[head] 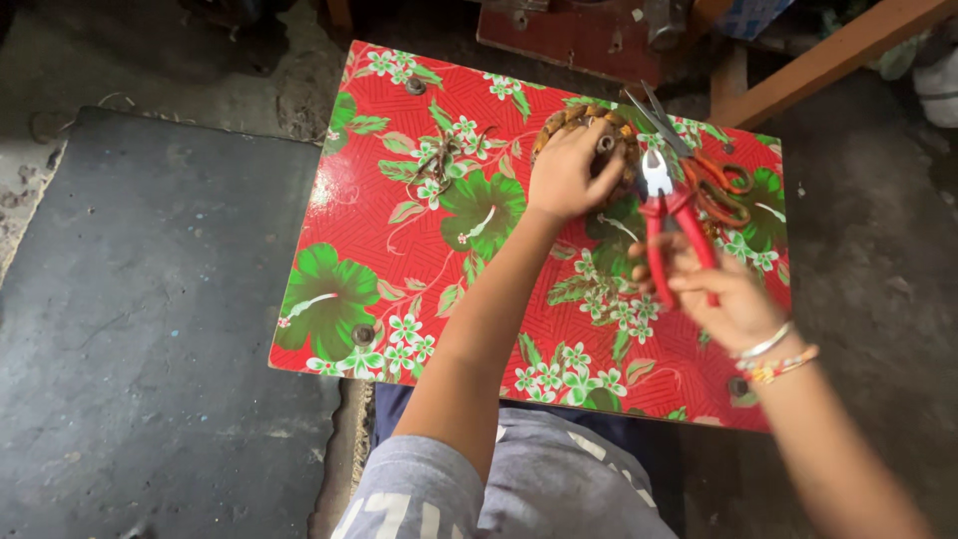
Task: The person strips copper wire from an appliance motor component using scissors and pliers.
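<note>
Gripping red-handled pliers [671, 225], the right hand [723, 294] is curled shut round the lower handles; pliers' long axis runs near vertical in view, slightly tilted, metal nose pointing up and away from the person, twd the coil [589, 130]. Nose sits just right of the left hand [567, 175], jaws look closed but too small to be sure. Left hand lies palm-down on the coil, a round brown wound piece w/ a small hub, fingers bent over its top, pressing or holding it; grip not fully visible. Coil rests at the far edge of the desk [399, 260], which has a red floral cover. Orange-handled scissors [704, 170] lie just right of the coil, blades pointing up-left, handles partly behind the pliers. Bracelets [773, 354] on right wrist.
</note>
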